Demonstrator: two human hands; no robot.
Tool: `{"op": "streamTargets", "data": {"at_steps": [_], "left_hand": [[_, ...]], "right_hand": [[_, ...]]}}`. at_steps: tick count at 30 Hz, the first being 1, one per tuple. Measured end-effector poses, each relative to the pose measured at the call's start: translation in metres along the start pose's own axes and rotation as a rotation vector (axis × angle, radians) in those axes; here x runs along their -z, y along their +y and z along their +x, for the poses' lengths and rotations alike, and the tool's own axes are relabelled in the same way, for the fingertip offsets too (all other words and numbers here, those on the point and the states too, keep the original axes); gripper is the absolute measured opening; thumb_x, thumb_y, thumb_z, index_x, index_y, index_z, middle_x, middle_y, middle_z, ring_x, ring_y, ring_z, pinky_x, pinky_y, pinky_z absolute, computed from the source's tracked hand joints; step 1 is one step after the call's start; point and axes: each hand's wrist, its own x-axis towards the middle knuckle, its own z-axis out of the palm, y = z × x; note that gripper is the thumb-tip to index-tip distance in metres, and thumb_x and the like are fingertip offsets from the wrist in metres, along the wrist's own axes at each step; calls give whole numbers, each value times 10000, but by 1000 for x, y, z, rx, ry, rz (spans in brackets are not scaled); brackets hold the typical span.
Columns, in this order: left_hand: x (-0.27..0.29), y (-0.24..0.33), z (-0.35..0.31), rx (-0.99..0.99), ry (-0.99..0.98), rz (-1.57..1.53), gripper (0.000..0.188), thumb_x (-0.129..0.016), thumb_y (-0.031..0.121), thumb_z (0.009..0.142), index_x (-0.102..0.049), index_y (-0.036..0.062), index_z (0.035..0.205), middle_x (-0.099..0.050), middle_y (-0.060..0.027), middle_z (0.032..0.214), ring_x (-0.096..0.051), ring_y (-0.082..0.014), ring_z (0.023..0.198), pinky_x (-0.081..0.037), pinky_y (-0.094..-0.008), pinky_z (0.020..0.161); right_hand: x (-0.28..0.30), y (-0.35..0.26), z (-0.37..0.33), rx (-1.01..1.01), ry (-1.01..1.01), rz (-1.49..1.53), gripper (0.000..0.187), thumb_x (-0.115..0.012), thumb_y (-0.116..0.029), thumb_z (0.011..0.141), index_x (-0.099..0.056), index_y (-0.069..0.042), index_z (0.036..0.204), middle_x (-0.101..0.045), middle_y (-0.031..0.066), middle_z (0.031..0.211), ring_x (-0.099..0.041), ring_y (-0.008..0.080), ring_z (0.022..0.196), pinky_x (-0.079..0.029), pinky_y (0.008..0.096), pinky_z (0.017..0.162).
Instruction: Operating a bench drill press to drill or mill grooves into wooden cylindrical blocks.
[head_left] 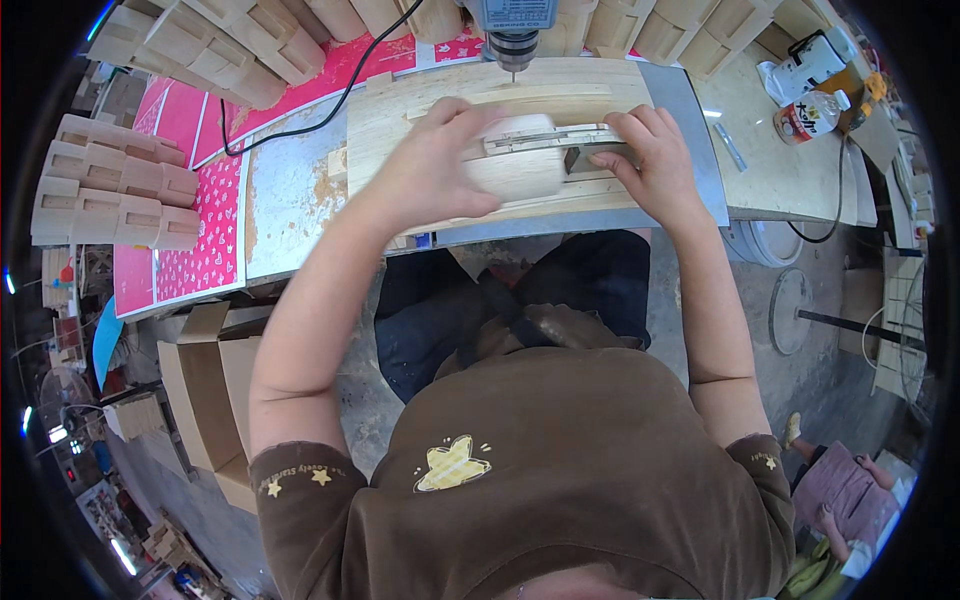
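Note:
A pale, rounded wooden block (520, 175), smeared by motion, lies beneath the drill over the wooden work board (400, 95). My left hand (435, 165), also blurred, is wrapped round the block's left end, thumb on the near side and fingers on the far side. Along the block runs a narrow metal strip (550, 138) with a light edge. At the strip's right end my right hand (655, 165) closes thumb and fingers on it. A drill chuck with a thin bit (514, 62) points down just beyond the block, apart from it.
Stacked wooden pieces (115, 190) stand at the left and along the back. A black cable (345, 100) crosses the pink table covering. A bottle (810, 115) and a blue marker-like stick (730, 147) are at the right. An open cardboard box (205, 390) sits below left. Another person (845, 500) is lower right.

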Motion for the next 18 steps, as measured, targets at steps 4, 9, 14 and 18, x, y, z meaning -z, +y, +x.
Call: {"op": "streamTargets", "data": {"at_steps": [4, 9, 14, 18], "left_hand": [[-42, 13, -1, -16, 436, -423, 851, -822, 127, 568, -424, 62, 1318, -405, -135, 1312, -458, -300, 1194, -443, -371, 974], [-91, -4, -13, 99, 739, -840, 764, -850, 150, 536, -494, 25, 1200, -424, -152, 1260, -461, -330, 1152, -440, -442, 925], [-97, -16, -13, 135, 760, -63, 661, -841, 206, 555, -568, 21, 1127, -558, -108, 1106, -499, -283, 1078, -335, -433, 952], [-95, -28, -10, 214, 792, 54, 695, -827, 276, 558, -574, 63, 1170, -569, -69, 1079, -509, -244, 1025, -242, -457, 971]], "right_hand": [[1, 5, -3, -7, 31, -43, 364, -758, -157, 645, -599, -86, 965, -560, 69, 880, -512, 285, 854, -430, 382, 739], [-2, 11, 3, -16, 27, -28, 409, -769, -137, 621, -604, -89, 992, -566, 69, 880, -526, 289, 845, -437, 394, 752], [-22, 17, 25, -34, 82, -94, 430, -775, -155, 619, -613, -101, 1013, -571, 69, 879, -532, 288, 851, -439, 394, 761], [-35, 16, 42, -41, 69, -103, 443, -783, -163, 614, -621, -120, 1024, -575, 67, 878, -533, 288, 866, -441, 398, 763]]}}
